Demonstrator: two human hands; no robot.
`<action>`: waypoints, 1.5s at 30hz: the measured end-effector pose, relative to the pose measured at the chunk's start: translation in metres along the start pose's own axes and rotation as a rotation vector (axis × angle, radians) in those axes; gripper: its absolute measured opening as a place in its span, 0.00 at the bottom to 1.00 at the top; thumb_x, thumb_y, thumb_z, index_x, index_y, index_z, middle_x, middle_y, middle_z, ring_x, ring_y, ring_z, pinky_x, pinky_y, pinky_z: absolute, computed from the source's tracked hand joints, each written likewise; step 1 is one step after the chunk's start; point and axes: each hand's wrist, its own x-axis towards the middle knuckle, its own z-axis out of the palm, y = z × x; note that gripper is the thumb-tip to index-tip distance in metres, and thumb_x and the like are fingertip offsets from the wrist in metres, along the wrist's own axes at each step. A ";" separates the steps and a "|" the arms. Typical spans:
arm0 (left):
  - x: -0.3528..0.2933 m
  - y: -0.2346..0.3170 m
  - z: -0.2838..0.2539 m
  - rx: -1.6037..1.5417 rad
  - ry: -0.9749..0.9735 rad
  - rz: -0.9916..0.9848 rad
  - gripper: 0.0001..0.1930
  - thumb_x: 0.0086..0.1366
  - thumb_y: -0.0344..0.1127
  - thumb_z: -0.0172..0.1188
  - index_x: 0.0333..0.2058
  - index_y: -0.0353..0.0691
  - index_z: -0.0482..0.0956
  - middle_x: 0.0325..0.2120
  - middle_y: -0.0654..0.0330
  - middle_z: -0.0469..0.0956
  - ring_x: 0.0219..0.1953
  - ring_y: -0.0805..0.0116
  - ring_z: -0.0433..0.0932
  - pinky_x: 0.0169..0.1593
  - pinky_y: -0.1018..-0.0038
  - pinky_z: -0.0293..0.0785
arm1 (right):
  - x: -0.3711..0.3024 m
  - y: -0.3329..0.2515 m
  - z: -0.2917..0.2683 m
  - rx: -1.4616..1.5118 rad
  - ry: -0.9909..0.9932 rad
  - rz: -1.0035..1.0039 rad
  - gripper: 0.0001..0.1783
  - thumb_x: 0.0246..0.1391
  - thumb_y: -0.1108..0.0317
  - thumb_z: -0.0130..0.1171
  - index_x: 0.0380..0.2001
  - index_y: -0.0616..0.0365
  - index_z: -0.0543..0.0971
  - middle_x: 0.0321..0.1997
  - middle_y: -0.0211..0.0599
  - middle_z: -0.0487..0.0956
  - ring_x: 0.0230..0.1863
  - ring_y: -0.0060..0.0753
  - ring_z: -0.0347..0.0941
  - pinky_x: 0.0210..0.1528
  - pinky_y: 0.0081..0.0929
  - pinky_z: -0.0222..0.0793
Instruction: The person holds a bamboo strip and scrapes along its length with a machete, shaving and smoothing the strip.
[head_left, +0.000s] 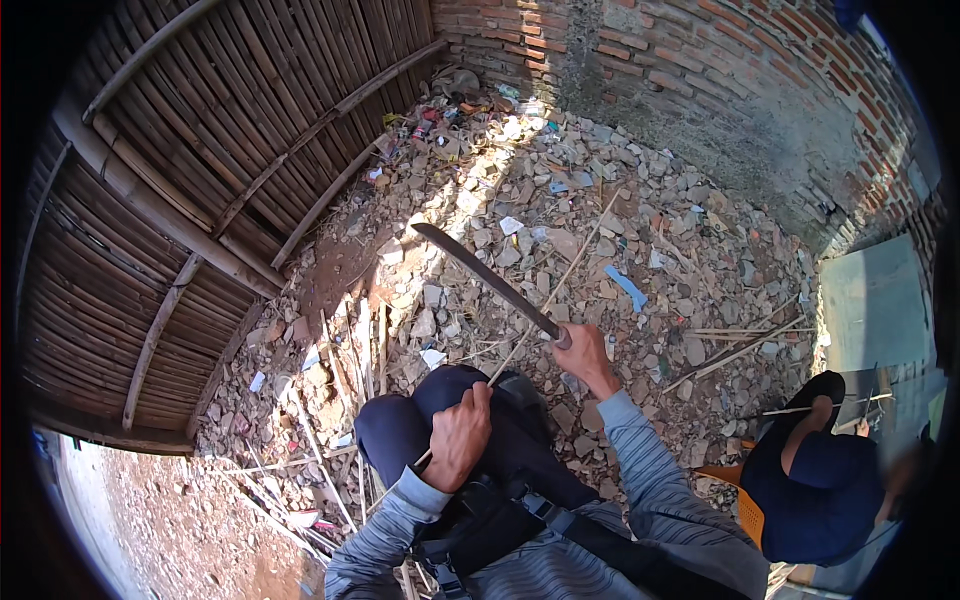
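My right hand [587, 357] is closed round the handle of a machete [490, 282]. Its long dark blade points up and to the left, the tip over the rubble. In my left hand [460, 437], closed in front of my knees, is a thin bamboo stick [582, 255]. The stick slants from beside my left forearm up to the far right, and the machete crosses it close to my right hand. Whether the blade touches the stick I cannot tell.
Broken brick and stone rubble [700, 290] covers the ground. Split bamboo strips [365, 350] lie left of my knees, more sticks [735, 345] to the right. A bamboo wall [250, 110] stands left, a brick wall [690, 80] behind. Another person [820, 480] sits at the right.
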 end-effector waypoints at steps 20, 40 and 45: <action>0.005 0.004 0.008 0.053 -0.005 0.027 0.11 0.78 0.39 0.52 0.34 0.42 0.68 0.23 0.55 0.79 0.18 0.55 0.81 0.19 0.60 0.75 | 0.031 0.045 -0.005 -0.079 -0.030 0.113 0.12 0.48 0.60 0.68 0.30 0.57 0.85 0.26 0.51 0.83 0.32 0.59 0.82 0.37 0.50 0.77; 0.000 0.004 0.008 0.042 0.011 0.065 0.11 0.78 0.39 0.52 0.34 0.43 0.68 0.23 0.56 0.78 0.18 0.54 0.81 0.19 0.61 0.75 | 0.033 0.082 -0.033 -0.148 0.087 0.096 0.14 0.49 0.59 0.70 0.31 0.58 0.85 0.26 0.51 0.83 0.32 0.59 0.82 0.36 0.49 0.78; -0.006 0.000 -0.001 0.030 0.012 0.059 0.10 0.78 0.39 0.52 0.35 0.43 0.69 0.23 0.55 0.78 0.19 0.55 0.81 0.19 0.60 0.74 | 0.017 0.053 -0.023 -0.136 0.027 -0.011 0.09 0.48 0.60 0.68 0.29 0.52 0.84 0.22 0.47 0.81 0.29 0.59 0.81 0.34 0.48 0.77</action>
